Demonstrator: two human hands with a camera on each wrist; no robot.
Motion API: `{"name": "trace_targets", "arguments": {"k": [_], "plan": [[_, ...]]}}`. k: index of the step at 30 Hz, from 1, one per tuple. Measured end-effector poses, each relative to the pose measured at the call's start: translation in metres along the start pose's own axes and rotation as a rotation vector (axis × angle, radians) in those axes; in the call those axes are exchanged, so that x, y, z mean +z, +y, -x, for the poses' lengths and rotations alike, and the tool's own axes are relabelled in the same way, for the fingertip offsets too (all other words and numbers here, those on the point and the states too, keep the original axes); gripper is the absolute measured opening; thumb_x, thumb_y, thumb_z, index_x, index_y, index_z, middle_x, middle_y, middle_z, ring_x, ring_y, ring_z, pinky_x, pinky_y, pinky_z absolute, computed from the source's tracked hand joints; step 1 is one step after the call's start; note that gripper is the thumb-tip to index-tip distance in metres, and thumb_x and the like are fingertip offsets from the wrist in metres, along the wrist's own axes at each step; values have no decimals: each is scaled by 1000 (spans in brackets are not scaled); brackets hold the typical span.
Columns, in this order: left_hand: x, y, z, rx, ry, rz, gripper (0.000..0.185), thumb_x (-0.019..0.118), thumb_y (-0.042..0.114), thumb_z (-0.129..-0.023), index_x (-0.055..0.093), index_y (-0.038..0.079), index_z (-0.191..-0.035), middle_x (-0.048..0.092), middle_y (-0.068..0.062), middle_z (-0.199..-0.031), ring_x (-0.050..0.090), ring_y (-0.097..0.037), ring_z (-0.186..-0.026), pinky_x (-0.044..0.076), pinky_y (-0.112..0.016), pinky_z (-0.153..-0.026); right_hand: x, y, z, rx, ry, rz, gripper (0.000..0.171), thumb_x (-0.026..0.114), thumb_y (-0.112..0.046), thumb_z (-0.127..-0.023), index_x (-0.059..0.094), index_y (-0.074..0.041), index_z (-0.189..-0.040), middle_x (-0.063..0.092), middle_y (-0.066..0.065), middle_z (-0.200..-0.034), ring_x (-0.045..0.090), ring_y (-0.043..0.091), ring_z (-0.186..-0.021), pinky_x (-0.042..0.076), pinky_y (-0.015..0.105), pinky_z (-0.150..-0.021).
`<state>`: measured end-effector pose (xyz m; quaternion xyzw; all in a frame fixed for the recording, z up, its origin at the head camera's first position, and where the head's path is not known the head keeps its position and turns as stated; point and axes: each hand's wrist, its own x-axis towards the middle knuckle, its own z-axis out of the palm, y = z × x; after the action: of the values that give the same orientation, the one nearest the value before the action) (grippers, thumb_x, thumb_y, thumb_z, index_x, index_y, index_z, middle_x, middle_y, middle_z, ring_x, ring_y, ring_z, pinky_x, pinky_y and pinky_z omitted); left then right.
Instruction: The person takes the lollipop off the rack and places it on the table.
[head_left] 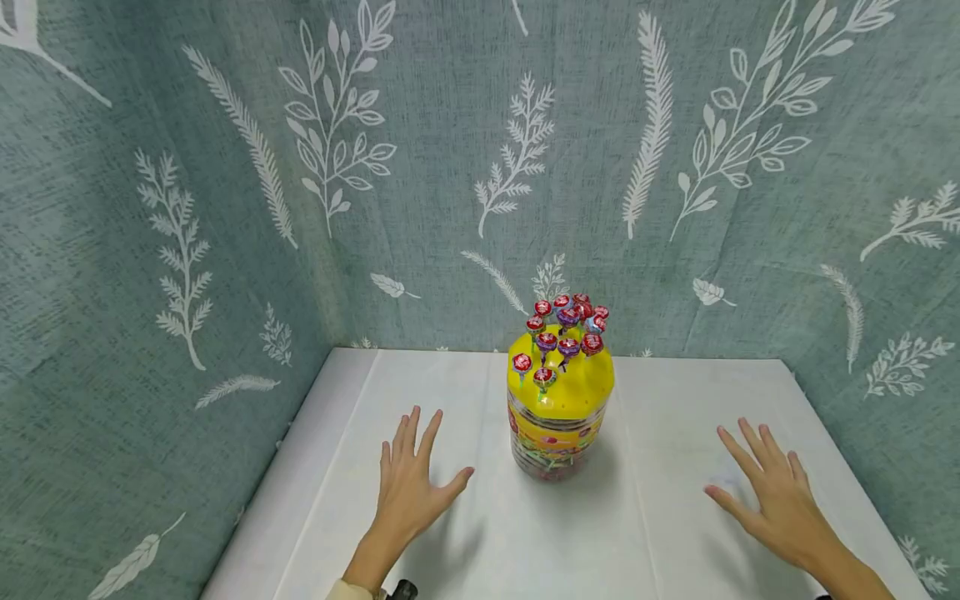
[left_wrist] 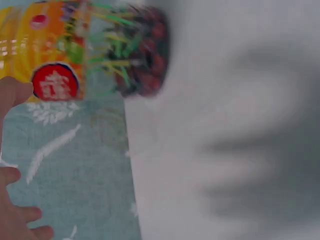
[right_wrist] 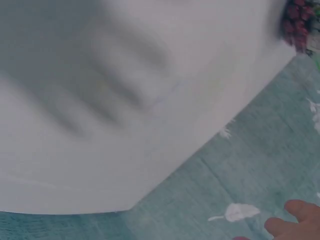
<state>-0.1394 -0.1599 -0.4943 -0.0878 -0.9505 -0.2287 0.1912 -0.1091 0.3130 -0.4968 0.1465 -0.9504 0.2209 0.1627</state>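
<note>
A clear plastic jar (head_left: pixel 557 450) with a yellow lid (head_left: pixel 573 392) stands upright on the table. Several wrapped lollipops (head_left: pixel 567 346) stick up out of the lid. Through the jar's lower wall in the left wrist view, coloured sticks (left_wrist: pixel 120 50) and dark red lollipop heads (left_wrist: pixel 150 70) show. To the left of the jar my left hand (head_left: pixel 412 492) hovers with fingers spread, holding nothing. My right hand (head_left: pixel 780 504) is held over the table's right side, its fingers also spread and bare. Both hands are apart from the jar and cast shadows on the tabletop.
The white table (head_left: pixel 480 550) has its back edge against a grey-green curtain (head_left: pixel 450 208) printed with white leaves, which also hangs along both sides. A dark, round-ended object (head_left: pixel 405 590) shows at my left wrist.
</note>
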Motion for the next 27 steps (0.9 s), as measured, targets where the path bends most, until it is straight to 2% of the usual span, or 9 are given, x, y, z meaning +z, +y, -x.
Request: {"name": "trace_targets", "arguments": {"k": [4, 7, 10, 16, 18, 20, 22, 24, 27], "plan": [[1, 6, -7, -28, -41, 155, 89, 73, 50, -75, 30, 27, -149, 25, -13, -153, 24, -38, -137, 25, -67, -99, -6, -6, -6, 5, 30, -65, 85, 75, -29, -79, 29, -22, -150, 20, 13, -155, 10, 40, -141, 8, 77, -96], [1, 11, -13, -53, -76, 261, 88, 74, 48, -75, 28, 32, -148, 23, -6, -154, 25, -34, -138, 29, -65, -98, -11, -11, -15, -24, 67, -96, 86, 78, -24, -75, 34, -19, -148, 28, 19, -151, 19, 46, -137, 17, 77, -92], [2, 14, -21, -65, -92, 358, 86, 73, 49, -77, 26, 36, -148, 20, 1, -155, 23, -28, -139, 32, -64, -97, -18, -16, -25, -51, 91, -119, 87, 81, -20, -72, 36, -18, -147, 33, 22, -147, 25, 49, -134, 21, 76, -90], [4, 22, -31, -27, -63, 483, 82, 74, 42, -78, 29, 36, -146, 27, 2, -152, 25, -22, -139, 29, -61, -102, -29, -26, -35, -50, 82, -139, 86, 80, -18, -74, 35, -19, -147, 34, 22, -146, 32, 50, -126, 27, 74, -86], [5, 25, -35, -2, -53, 519, 82, 75, 39, -78, 30, 34, -146, 30, 2, -151, 27, -21, -138, 29, -59, -103, -33, -30, -36, -42, 84, -153, 85, 79, -17, -75, 35, -20, -147, 35, 21, -145, 33, 46, -127, 29, 72, -84], [5, 30, -39, 29, -49, 565, 82, 76, 35, -78, 30, 31, -146, 31, 2, -150, 28, -21, -138, 31, -57, -103, -35, -34, -38, -39, 92, -167, 84, 79, -16, -75, 36, -21, -147, 37, 18, -143, 34, 36, -129, 32, 68, -84], [6, 34, -43, 45, -55, 612, 83, 76, 31, -78, 30, 29, -147, 32, 3, -150, 30, -21, -137, 33, -55, -103, -37, -39, -40, -46, 103, -172, 84, 79, -16, -75, 36, -22, -147, 39, 14, -142, 33, 22, -131, 35, 61, -90], [6, 39, -47, 50, -65, 649, 84, 77, 30, -78, 29, 29, -147, 31, 3, -150, 31, -22, -136, 35, -53, -102, -40, -43, -44, -70, 118, -180, 83, 80, -15, -75, 37, -21, -146, 41, 11, -140, 32, 8, -130, 35, 43, -101], [6, 50, -54, 42, -84, 705, 86, 78, 25, -78, 28, 27, -148, 31, 1, -151, 31, -25, -136, 34, -53, -103, -44, -50, -54, -120, 156, -192, 81, 80, -10, -73, 41, -14, -143, 45, 8, -136, 35, -1, -123, 31, 13, -96]]}}
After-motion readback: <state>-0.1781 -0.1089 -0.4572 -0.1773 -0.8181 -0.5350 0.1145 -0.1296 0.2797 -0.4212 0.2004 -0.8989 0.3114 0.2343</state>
